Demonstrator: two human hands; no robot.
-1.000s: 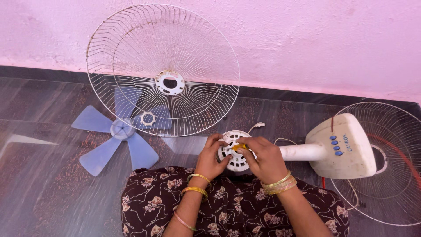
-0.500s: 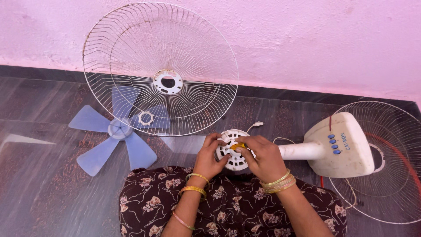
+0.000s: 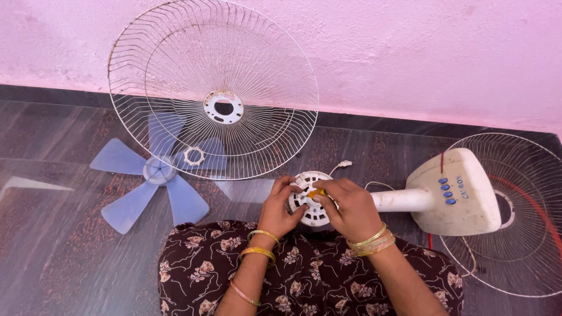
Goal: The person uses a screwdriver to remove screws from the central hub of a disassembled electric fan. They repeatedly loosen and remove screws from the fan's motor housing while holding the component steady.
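both hands meet over a round white slotted motor cover [image 3: 309, 206] of a dismantled pedestal fan, held just above the person's lap, which is draped in dark brown floral cloth [image 3: 310, 275]. the left hand [image 3: 280, 209] cups the cover's left rim, its fingers [image 3: 288, 186] curled closed around the edge. the right hand [image 3: 350, 212] lies across the cover's right side, fingers pinched shut on a small yellow-handled tool [image 3: 317, 193] that presses against the cover's face; its tip is hidden under the hand. gold bangles sit on both wrists. a white neck [image 3: 393, 201] runs from under the right hand out to the cream fan base [image 3: 459, 196], which lies on its side on the dark marbled floor [image 3: 52, 257] and carries a row of blue buttons [image 3: 447, 191]. a thin white wire with a small plug [image 3: 345, 165] trails on the floor just beyond the cover. behind the base, to the right, a wire fan guard [image 3: 515, 246] lies flat on the floor. to the left, a second, larger wire guard [image 3: 213, 88] leans upright against the pink wall [image 3: 421, 52], with a white ring at its centre. partly behind its lower edge lies a pale blue fan blade [image 3: 149, 181], flat on the floor, and a small white ring nut [image 3: 194, 155] rests close to the blade's hub.
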